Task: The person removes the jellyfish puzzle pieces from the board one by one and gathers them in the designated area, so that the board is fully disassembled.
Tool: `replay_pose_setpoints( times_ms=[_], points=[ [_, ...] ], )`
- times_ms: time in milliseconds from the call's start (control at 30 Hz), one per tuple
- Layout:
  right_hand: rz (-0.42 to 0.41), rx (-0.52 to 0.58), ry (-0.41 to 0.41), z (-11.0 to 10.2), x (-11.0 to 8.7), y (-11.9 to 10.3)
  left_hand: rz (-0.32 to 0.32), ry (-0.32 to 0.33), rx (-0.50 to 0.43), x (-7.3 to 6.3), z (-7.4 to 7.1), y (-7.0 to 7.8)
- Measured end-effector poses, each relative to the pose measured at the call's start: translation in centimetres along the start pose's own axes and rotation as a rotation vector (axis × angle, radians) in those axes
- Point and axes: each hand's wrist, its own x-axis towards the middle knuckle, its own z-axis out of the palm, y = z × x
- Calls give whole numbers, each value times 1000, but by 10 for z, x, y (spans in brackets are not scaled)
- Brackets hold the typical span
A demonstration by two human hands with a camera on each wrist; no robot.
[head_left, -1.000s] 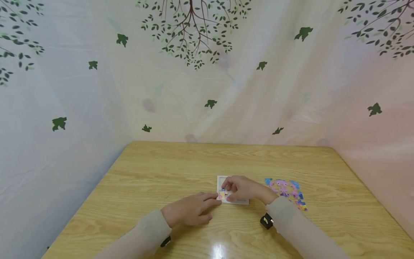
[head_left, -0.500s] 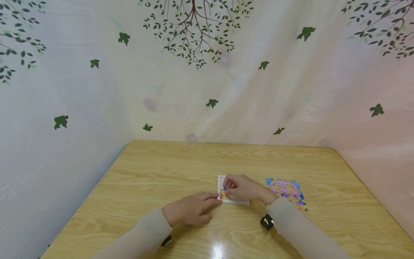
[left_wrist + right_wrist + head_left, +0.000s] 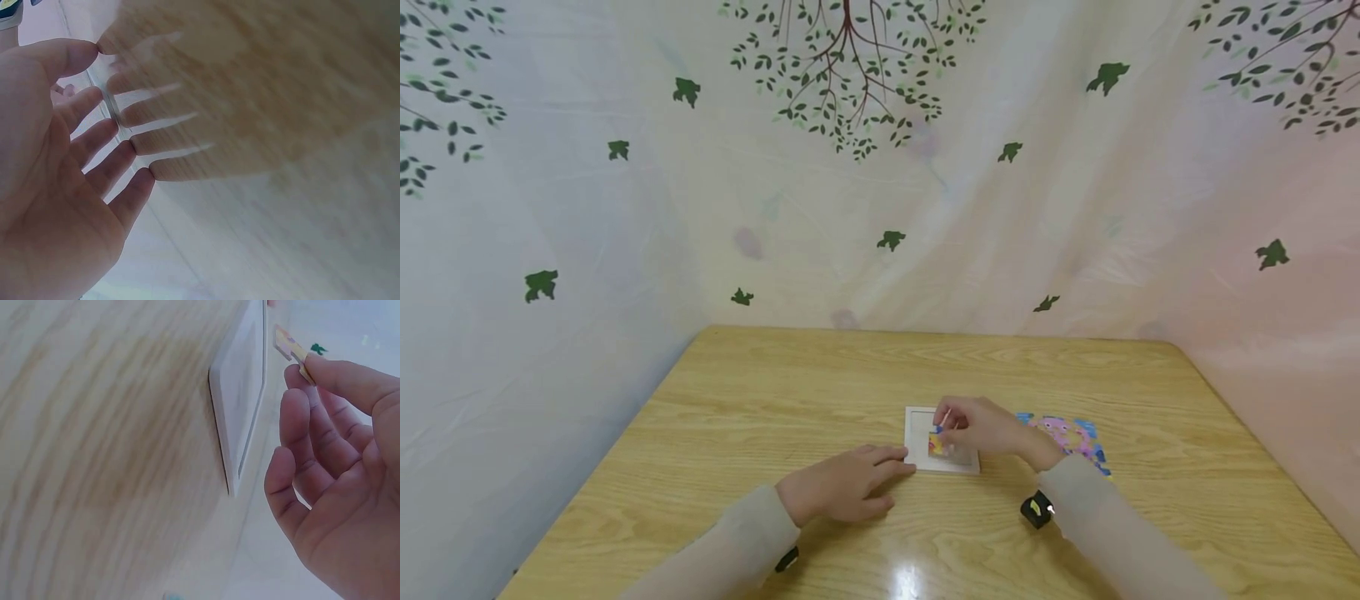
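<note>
A jigsaw puzzle piece (image 3: 935,444), yellow and pink with a bit of blue, is pinched between thumb and finger of my right hand (image 3: 985,429). It is held above a shallow white puzzle tray (image 3: 917,429). In the right wrist view the piece (image 3: 290,347) tilts off the fingertips, apart from the tray (image 3: 240,394). My left hand (image 3: 844,485) rests on the table with its fingers spread, fingertips at the tray's left edge. The left wrist view shows the palm and straight fingers of that hand (image 3: 81,162) and nothing gripped.
Right of the tray lies a group of pink, blue and yellow puzzle pieces (image 3: 1078,437), partly hidden by the right wrist. The wooden table (image 3: 760,383) ends at a leaf-printed curtain (image 3: 812,275). Each wrist wears a black device, such as the right one (image 3: 1037,509).
My right hand has lifted the puzzle piece from the tray's left side and carried it rightward over the middle. The left hand has stayed in place.
</note>
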Motion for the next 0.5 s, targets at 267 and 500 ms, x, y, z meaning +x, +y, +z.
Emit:
replay_pose_setpoints(
  times_ms=[267,500],
  points=[
    [27,24,-11,-20,-25,15,-6,-4,-7,0,0,0],
    [6,62,-11,-31,-48,32,1,11,-6,0,1,-1]
  ],
)
